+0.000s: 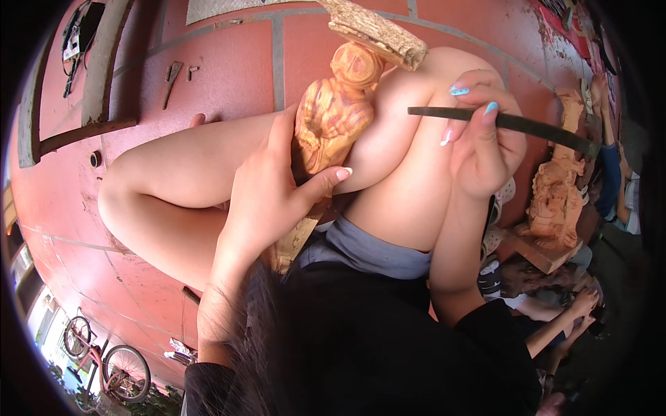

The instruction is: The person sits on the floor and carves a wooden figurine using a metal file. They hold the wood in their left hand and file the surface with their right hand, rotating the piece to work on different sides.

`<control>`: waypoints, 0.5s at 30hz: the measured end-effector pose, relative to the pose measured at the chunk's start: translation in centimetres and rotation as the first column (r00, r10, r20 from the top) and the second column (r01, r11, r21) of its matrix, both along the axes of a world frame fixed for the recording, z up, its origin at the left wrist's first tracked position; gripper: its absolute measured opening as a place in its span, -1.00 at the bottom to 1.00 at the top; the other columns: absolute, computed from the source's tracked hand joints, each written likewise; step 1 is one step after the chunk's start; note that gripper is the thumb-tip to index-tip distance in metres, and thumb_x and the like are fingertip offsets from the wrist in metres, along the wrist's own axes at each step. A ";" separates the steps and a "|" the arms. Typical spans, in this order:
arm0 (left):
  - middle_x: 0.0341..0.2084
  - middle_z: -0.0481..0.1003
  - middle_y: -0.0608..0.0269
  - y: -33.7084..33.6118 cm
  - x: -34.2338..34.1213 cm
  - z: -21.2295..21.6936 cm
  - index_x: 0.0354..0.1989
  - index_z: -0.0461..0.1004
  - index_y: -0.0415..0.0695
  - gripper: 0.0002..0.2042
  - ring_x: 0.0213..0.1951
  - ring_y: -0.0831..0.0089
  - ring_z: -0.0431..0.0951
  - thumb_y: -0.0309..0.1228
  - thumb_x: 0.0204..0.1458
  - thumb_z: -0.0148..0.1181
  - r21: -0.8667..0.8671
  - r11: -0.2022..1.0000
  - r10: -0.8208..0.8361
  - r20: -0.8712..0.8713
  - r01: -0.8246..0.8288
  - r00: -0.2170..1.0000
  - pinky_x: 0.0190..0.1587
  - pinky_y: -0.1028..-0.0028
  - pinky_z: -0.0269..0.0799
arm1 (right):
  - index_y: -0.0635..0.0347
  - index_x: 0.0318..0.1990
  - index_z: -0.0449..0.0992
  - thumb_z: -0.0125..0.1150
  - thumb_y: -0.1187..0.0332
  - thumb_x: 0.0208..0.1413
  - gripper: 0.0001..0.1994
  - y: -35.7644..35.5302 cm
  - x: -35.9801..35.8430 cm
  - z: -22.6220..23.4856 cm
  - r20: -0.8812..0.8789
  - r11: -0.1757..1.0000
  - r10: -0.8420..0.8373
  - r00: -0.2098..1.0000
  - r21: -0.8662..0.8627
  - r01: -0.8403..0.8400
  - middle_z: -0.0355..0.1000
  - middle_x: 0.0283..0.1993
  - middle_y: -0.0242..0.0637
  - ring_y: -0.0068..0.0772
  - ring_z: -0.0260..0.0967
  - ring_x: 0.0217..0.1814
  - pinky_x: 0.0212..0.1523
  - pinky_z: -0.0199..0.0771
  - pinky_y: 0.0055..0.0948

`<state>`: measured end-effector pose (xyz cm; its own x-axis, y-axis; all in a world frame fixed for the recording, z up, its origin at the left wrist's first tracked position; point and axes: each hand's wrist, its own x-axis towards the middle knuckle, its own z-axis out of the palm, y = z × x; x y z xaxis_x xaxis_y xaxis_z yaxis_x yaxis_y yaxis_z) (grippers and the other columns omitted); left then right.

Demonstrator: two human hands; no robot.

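Observation:
My left hand (267, 191) grips a carved wooden figure (333, 111), light orange, held between my bare knees. The figure's top end meets a rough block of wood (378, 31). My right hand (482, 135) holds a long dark metal tool (527, 125) like a file or chisel, its tip pointing left toward the figure but a little apart from it. My thumb lies across the figure's lower front. My fingernails are painted light blue and white.
A second carved wooden figure (555, 197) stands on a wooden base at the right. Another person's hands (579, 305) work at the lower right. Red tiled floor (222, 62) lies beyond, with small metal tools (173, 73), a wooden frame (104, 62) and a bicycle (104, 360).

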<state>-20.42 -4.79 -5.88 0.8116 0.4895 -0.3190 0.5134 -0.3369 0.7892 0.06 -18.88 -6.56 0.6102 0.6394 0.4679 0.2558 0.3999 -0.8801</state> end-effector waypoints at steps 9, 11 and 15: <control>0.03 0.48 -0.19 -3.9 -0.4 0.0 0.34 0.11 -0.30 -0.13 0.03 -0.06 0.56 -0.13 -0.04 0.46 0.311 0.943 0.114 0.042 -0.122 0.993 0.01 0.19 0.52 | 0.43 -0.19 0.43 -0.07 0.37 0.41 -0.75 0.2 0.0 -0.2 -0.032 0.991 0.133 0.991 0.028 -0.132 0.42 -0.15 0.02 -0.59 0.29 -0.58 -0.52 0.28 -0.64; -0.02 0.47 -0.18 -4.0 -0.5 -0.1 0.35 0.10 -0.33 -0.13 -0.03 -0.06 0.56 -0.12 -0.03 0.44 0.336 0.933 0.113 0.061 -0.127 0.992 -0.04 0.18 0.52 | 0.38 -0.12 0.40 -0.17 0.28 0.45 -0.70 0.1 -0.1 0.1 0.014 0.989 0.136 0.991 -0.052 -0.135 0.40 -0.14 0.07 -0.61 0.23 -0.58 -0.42 0.27 -0.62; -0.13 0.45 -0.14 -4.0 -0.3 -0.2 0.35 0.07 -0.37 -0.13 -0.14 -0.04 0.55 -0.12 -0.01 0.40 0.369 0.921 0.097 0.085 -0.121 0.992 -0.16 0.16 0.52 | 0.38 -0.09 0.39 -0.23 0.22 0.46 -0.65 0.2 -0.1 0.2 0.032 0.981 0.188 0.982 -0.050 -0.186 0.39 -0.15 0.08 -0.57 0.23 -0.57 -0.37 0.28 -0.58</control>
